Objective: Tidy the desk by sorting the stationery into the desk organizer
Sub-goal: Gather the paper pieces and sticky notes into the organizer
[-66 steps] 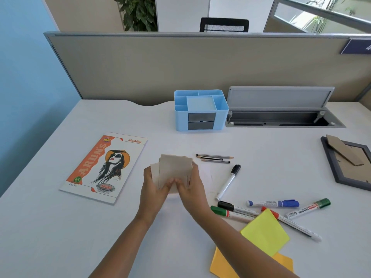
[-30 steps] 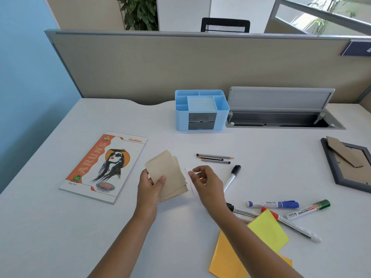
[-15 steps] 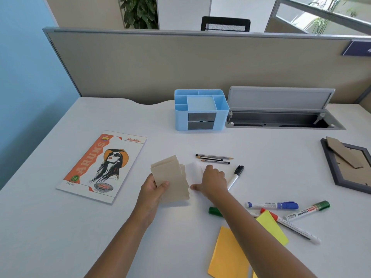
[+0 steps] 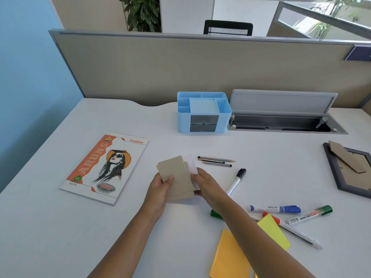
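Observation:
My left hand holds a small stack of tan cards above the desk, thumb on top. My right hand pinches a white card against the stack's right edge. The blue desk organizer stands at the back of the desk, its top compartments showing nothing inside. Two pencils lie just right of the cards. A black marker, a blue marker, a green marker and a red-capped marker lie to the right. A yellow sticky pad overlaps an orange one.
A notebook with an orange cover lies on the left. An open cable tray with raised lid sits right of the organizer. A dark picture frame, back side up, lies at the right edge. A beige partition closes the desk's back.
My right hand left the tan stack, reached to the desk beside it, picked up a white card and brought it back to the stack. My left hand kept holding the cards.

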